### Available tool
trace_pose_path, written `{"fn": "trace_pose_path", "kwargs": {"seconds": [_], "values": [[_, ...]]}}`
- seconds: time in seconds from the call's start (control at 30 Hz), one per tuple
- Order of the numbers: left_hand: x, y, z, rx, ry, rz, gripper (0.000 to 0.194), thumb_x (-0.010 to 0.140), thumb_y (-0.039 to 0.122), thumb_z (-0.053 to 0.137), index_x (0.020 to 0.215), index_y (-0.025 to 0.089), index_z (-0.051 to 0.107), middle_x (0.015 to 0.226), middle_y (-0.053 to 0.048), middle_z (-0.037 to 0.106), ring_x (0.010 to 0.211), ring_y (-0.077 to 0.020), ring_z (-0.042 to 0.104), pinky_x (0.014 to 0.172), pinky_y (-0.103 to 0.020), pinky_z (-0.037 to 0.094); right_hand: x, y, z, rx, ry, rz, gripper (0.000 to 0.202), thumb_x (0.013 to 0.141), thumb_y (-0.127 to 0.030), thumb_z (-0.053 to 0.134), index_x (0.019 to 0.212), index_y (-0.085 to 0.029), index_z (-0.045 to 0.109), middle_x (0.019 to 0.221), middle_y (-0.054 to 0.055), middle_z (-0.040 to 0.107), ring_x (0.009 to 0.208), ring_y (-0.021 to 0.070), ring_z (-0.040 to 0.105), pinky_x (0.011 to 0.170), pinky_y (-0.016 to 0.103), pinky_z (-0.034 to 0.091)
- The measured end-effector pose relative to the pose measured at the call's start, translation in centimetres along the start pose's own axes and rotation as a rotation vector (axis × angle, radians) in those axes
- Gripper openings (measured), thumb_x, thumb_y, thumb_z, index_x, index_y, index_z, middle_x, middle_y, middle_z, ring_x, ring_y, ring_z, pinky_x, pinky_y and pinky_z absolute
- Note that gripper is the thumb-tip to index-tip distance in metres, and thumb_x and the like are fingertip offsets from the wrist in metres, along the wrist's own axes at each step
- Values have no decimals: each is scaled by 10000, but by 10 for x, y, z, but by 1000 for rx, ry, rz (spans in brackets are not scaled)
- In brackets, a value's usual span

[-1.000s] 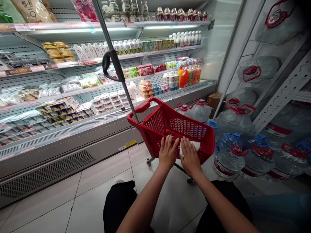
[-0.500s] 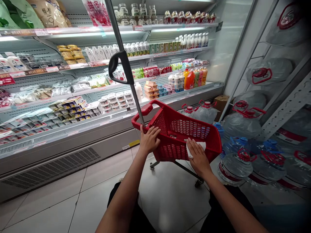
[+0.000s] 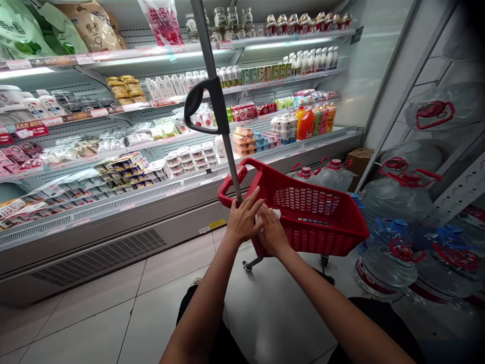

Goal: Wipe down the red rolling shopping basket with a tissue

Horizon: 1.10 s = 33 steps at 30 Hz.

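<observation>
- The red basket (image 3: 303,212) stands on the tiled floor (image 3: 113,313) between the chiller cabinet (image 3: 113,202) and the stacked water jugs (image 3: 397,253). It rides on small castors (image 3: 248,264) and carries a tall grey pull handle (image 3: 217,101) with a black grip loop.
- The left hand (image 3: 242,220) lies on the near corner of the basket, at the foot of the pull handle. Its fingers are spread and nearly flat, pressing on the rim rather than closing round anything.
- The right hand (image 3: 273,235) lies just beside the left, touching the same corner. It presses a white cloth (image 3: 276,214) against the plastic; only a small edge of the cloth shows past the fingers. The hand is partly curled over the cloth; how firmly it holds cannot be told.
- Handling, basket: judged light and stiff. The walls are open plastic mesh, so they probably flex a little under pressure. On castors it is likely to roll away when pushed from one side.
- Holding points, basket: the solid rim, the red carry loop at the near end, or the pull handle. These look like the strongest parts; the mesh is a poor place to grip.
- Handling, cloth: soft, thin and limp. It bunches easily and is best held flat under the palm.
- The basket appears empty inside.
</observation>
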<state>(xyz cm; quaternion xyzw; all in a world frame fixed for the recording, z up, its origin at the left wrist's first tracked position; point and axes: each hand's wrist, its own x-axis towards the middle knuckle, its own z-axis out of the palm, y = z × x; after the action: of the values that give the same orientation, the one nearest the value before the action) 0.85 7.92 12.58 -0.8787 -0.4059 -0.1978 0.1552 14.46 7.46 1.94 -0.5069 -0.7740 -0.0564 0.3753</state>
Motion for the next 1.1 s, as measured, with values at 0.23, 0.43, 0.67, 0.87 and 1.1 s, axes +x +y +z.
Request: {"fn": "trace_pose_path", "kwargs": {"seconds": [0.23, 0.43, 0.67, 0.87, 1.1], "values": [[-3, 2, 15, 31, 26, -79, 562, 994, 313, 415, 1548, 222, 438, 1727, -55, 220, 1499, -258, 399, 1242, -496, 261, 20, -10, 8, 15, -24, -24, 723, 1011, -216, 397, 1671, -138, 115, 1709, 125, 276, 1564, 259, 258, 1285, 472, 253], [-9, 1, 37, 43, 75, -131, 599, 989, 279, 442, 1585, 219, 425, 1616, -57, 468, 1505, -272, 407, 1317, -530, 117, -51, 69, -35, -150, -32, 12, 798, 983, -220, 403, 1681, -182, 18, 1697, 81, 319, 1542, 242, 317, 1278, 472, 276], [-7, 22, 40, 51, 59, -179, 580, 995, 314, 425, 1550, 152, 474, 1634, -77, 429, 1526, -262, 374, 1329, -549, 66, -78, 90, -50, -234, 17, 182, 732, 1010, -218, 371, 1680, -179, 77, 1670, 120, 361, 1550, 287, 314, 1266, 537, 285], [-11, 34, 41, 58, 27, -179, 613, 1027, 359, 383, 1605, 155, 378, 1673, -62, 355, 1551, -240, 328, 1333, -527, 58, -14, 22, -10, -25, 49, 28, 760, 1015, -201, 335, 1677, -195, -38, 1704, 108, 291, 1572, 249, 262, 1269, 512, 294], [-18, 21, 40, 64, 51, -200, 596, 1032, 321, 414, 1624, 291, 346, 1706, -27, 290, 1576, -233, 275, 1319, -546, -41, -50, 62, -36, -131, -29, -19, 808, 981, -215, 410, 1682, -211, 8, 1687, 77, 339, 1522, 254, 352, 1266, 490, 301]]}}
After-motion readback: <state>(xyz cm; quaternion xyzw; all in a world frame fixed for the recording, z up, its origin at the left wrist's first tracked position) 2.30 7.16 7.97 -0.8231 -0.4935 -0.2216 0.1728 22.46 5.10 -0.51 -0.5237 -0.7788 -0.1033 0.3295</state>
